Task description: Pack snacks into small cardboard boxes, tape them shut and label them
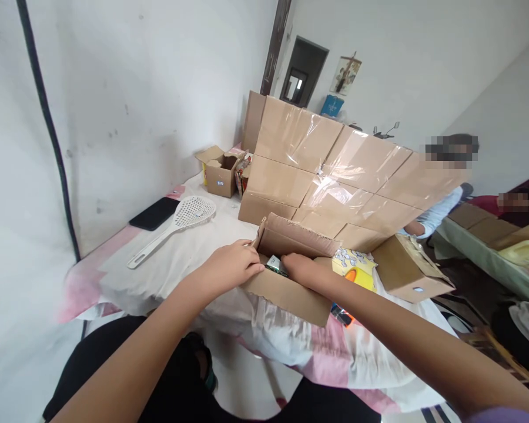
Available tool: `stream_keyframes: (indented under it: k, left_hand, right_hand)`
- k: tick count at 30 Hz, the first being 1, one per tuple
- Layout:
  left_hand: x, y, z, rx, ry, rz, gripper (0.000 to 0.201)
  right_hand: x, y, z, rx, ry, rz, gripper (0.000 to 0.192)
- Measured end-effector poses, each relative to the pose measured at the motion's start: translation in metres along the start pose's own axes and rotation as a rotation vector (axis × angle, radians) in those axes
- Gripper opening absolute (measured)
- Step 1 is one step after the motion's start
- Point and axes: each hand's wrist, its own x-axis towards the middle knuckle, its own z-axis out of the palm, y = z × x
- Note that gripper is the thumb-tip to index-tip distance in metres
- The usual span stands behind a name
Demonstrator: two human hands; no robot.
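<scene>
An open cardboard box (291, 296) sits at the near edge of a cloth-covered table (158, 270). My left hand (231, 264) grips the box's left rim and flap. Reaching inside the box is my right hand (302, 270), fingers on a small green and dark packet (275, 265); whether it grips the packet is hidden. Right beside the box lies a yellow packet with white shapes (355, 267).
A wall of taped cardboard boxes (330, 170) stands behind. A white slotted ladle (176, 226) and a black phone (154, 213) lie at left. A small open box (220, 170) sits far left, another box (412, 270) at right. Other people sit at far right.
</scene>
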Motion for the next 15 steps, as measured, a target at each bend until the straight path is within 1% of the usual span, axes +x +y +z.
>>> stream_keyframes:
  k: [3,6,11,15]
  left_hand:
    - [-0.005,0.001,-0.005,-0.04,-0.016,-0.02,0.024]
    - [-0.011,-0.002,-0.005,-0.031,-0.038,-0.035,0.024]
    - [-0.015,-0.004,-0.001,-0.033,-0.07,-0.028,0.025]
    - [-0.012,0.001,-0.006,-0.049,-0.13,-0.04,0.029]
  right_hand:
    - [-0.004,-0.003,0.009,-0.02,0.033,-0.006,0.034]
    - [-0.009,-0.005,0.014,-0.035,0.07,-0.033,0.045]
    - [-0.008,-0.005,0.018,-0.052,0.103,-0.082,0.045]
    - [-0.004,-0.001,0.02,-0.066,0.11,-0.127,0.044]
